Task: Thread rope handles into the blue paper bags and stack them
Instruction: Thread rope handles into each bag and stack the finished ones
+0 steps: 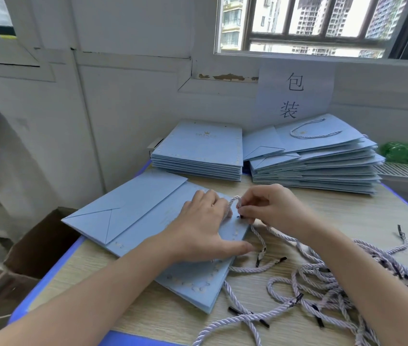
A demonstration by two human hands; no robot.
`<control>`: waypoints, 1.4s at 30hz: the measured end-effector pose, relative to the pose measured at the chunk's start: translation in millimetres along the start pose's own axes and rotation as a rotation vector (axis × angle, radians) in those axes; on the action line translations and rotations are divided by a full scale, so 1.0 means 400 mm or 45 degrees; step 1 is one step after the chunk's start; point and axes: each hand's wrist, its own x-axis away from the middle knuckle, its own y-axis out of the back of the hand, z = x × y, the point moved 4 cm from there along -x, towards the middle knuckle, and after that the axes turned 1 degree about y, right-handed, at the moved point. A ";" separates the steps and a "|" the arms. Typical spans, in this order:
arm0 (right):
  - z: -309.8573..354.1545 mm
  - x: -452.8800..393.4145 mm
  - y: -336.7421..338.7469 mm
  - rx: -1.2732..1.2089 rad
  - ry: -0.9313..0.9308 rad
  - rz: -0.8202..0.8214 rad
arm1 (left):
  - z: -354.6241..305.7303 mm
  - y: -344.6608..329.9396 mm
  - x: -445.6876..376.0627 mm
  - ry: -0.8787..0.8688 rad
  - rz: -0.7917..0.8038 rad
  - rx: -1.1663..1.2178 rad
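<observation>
Both forearms bare, no sleeves; left hand (pixel 204 224), right hand (pixel 270 208) ungloved.

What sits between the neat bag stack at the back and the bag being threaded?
Only a bare strip of wooden tabletop separates the neat stack from the flat bag, per the head view.

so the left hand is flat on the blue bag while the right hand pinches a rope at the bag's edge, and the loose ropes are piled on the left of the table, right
Not quite. In the head view the loose ropes are piled on the right of the table. The rest holds: the left hand lies flat on the blue bag while the right hand pinches a rope at its edge.
</observation>
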 end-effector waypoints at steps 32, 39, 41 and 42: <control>0.014 0.011 0.024 0.339 -0.105 -0.105 | 0.025 0.026 -0.026 0.007 -0.112 0.349; 0.002 0.006 -0.007 0.219 -0.096 -0.245 | 0.032 0.038 -0.021 0.008 -0.019 0.485; 0.000 0.004 -0.016 0.230 -0.090 -0.252 | 0.033 0.039 -0.019 0.034 -0.034 0.467; 0.000 0.001 -0.019 0.239 -0.092 -0.246 | 0.035 0.040 -0.019 0.054 -0.054 0.456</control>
